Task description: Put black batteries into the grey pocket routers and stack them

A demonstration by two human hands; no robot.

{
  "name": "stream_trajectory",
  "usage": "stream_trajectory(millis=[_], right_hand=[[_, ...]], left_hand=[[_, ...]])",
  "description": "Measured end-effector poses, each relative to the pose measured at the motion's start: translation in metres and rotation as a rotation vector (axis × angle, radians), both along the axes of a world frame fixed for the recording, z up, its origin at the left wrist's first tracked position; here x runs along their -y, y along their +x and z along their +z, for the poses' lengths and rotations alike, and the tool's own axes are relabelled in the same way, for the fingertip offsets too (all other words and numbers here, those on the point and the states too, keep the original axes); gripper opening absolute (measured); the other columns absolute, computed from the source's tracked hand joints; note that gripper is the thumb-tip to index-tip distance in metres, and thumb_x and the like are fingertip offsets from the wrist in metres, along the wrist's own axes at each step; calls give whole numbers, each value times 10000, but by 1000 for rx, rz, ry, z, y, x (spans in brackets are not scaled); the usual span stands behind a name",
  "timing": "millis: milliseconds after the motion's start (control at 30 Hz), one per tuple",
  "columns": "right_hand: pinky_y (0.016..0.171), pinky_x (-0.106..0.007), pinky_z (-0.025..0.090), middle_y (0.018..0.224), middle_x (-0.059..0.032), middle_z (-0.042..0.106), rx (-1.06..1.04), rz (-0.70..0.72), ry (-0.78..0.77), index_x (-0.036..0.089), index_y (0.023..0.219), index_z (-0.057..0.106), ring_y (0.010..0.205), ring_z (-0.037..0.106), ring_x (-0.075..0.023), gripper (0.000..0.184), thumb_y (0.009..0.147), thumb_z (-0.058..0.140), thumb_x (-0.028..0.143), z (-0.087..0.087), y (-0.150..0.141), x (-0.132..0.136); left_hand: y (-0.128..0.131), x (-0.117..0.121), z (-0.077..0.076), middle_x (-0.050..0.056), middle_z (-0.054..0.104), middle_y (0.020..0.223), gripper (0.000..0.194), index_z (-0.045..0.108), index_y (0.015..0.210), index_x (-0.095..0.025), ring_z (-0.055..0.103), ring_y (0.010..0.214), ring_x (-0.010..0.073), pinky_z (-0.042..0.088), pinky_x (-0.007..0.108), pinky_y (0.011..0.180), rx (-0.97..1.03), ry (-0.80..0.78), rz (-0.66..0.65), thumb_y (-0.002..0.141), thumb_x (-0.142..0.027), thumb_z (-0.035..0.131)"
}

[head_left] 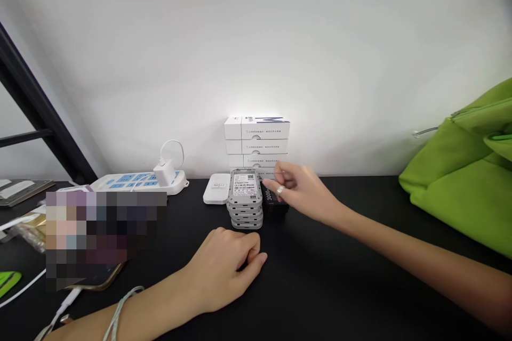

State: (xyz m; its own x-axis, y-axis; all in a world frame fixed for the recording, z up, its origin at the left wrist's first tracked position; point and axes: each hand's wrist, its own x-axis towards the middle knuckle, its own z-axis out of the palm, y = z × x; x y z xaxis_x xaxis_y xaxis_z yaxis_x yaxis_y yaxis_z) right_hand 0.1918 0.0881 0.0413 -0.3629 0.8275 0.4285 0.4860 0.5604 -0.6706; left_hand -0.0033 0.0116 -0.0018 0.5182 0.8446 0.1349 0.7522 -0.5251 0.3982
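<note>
My right hand (296,189), with a ring on one finger, hovers over a black box (276,205) marked "3000", thumb and bent fingers apart. Nothing shows between them, and the hand hides part of the box. Just left of it, a stack of several grey device shells (245,200) stands, the top one showing a printed label with a square code. My left hand (226,266) rests on the black table (332,287) in front of the stack, fingers loosely curled under; no object shows in it. White flat covers (217,188) lie stacked left of the shells.
Several white boxes (258,130) are piled against the wall. A power strip (140,181) with a white charger (164,173) sits at left, near a phone (100,277) and cables. A green bag (464,176) stands at the right.
</note>
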Motion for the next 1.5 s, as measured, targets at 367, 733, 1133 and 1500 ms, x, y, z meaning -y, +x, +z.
stream_trajectory(millis=[367,733,1133,1500], right_hand=[[455,-233,296,540,98,392,-7,-29,-32,250,680,339,494,375,-97,274,725,598,174,6,-19,-14],[430,-231,268,547,85,333,-19,-101,-187,252,631,277,481,305,-92,343,768,591,251,-36,43,70],[455,-238,231,530,98,306,49,-103,-204,243,642,311,489,281,-91,409,868,572,462,-44,40,54],[398,-195,222,499,112,448,-364,-92,-612,242,751,390,452,388,-69,472,674,823,413,-32,26,-8]], left_hand=[[-1,-1,3,-76,383,490,247,433,669,-199,368,442,95,213,258,500,3,-4,2,899,-272,489],[0,5,2,-87,397,468,530,427,627,-191,380,422,81,229,226,474,116,24,-110,694,-626,723],[2,2,5,-93,391,502,446,435,698,-201,382,451,88,207,235,489,-10,-24,-134,775,-560,687],[0,5,4,-83,405,500,476,430,695,-202,371,441,93,187,243,481,-6,-13,-96,791,-619,638]])
